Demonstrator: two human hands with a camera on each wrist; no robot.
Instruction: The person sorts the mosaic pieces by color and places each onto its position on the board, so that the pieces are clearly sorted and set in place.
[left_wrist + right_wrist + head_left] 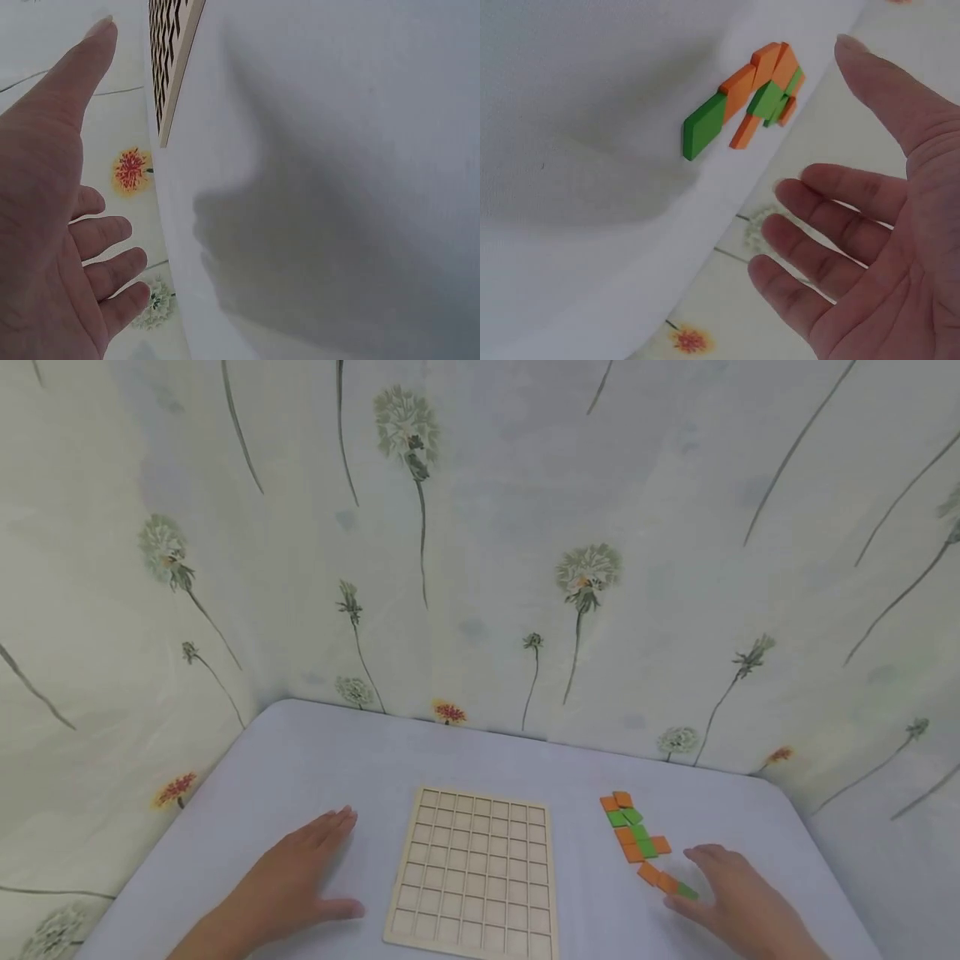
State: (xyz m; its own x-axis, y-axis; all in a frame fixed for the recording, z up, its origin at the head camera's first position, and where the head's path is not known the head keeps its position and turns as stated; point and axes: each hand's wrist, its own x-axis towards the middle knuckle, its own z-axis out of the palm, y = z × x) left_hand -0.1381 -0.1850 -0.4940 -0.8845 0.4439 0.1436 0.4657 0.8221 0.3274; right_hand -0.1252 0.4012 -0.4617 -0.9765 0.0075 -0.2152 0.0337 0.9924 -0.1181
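A pale wooden grid board with square recesses lies on the white table, none of its cells filled. To its left my left hand hovers with thumb and fingers spread, holding nothing; the left wrist view shows its palm and its shadow on the table. Orange and green square tiles form a loose winding line to the right of the board. Beside the near end of that line, my right hand is held with fingers apart and nothing in its grasp. In the right wrist view the nearest green tile lies flat on the table.
The white table has rounded far corners. Behind it and along both sides hangs a pale curtain-like backdrop printed with dandelions and small red-orange flowers.
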